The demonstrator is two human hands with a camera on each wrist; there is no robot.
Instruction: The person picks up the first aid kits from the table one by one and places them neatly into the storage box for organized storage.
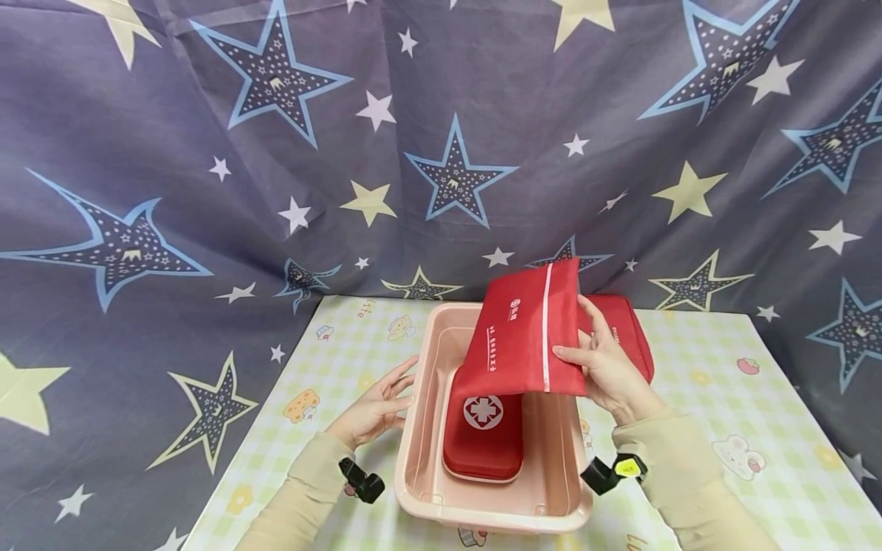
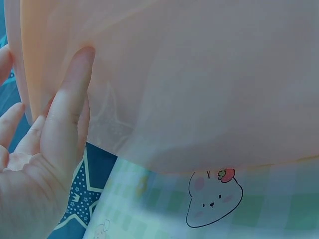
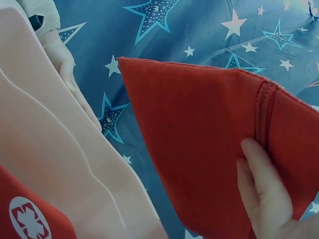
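My right hand (image 1: 616, 375) pinches a flat red fabric pouch (image 1: 513, 321) by its right end, thumb on the front near a white stripe. The pouch is tilted above a pink plastic bin (image 1: 492, 522). A zip-like seam runs down its other side in the right wrist view, with fingers (image 3: 266, 184) lying over it. Inside the bin lies a red case (image 1: 482, 448) with a white cross emblem, its far part hidden by the pouch. At the bin's left wall is my left hand (image 1: 372, 413), fingers extended. The left wrist view has its thumb against the outer wall (image 2: 189, 89).
Another red case (image 1: 637, 344) sits on the table behind my right hand, partly hidden. A checked, cartoon-printed cloth (image 1: 703, 428) covers the table. A dark star-patterned curtain (image 1: 427, 92) hangs along the back and sides.
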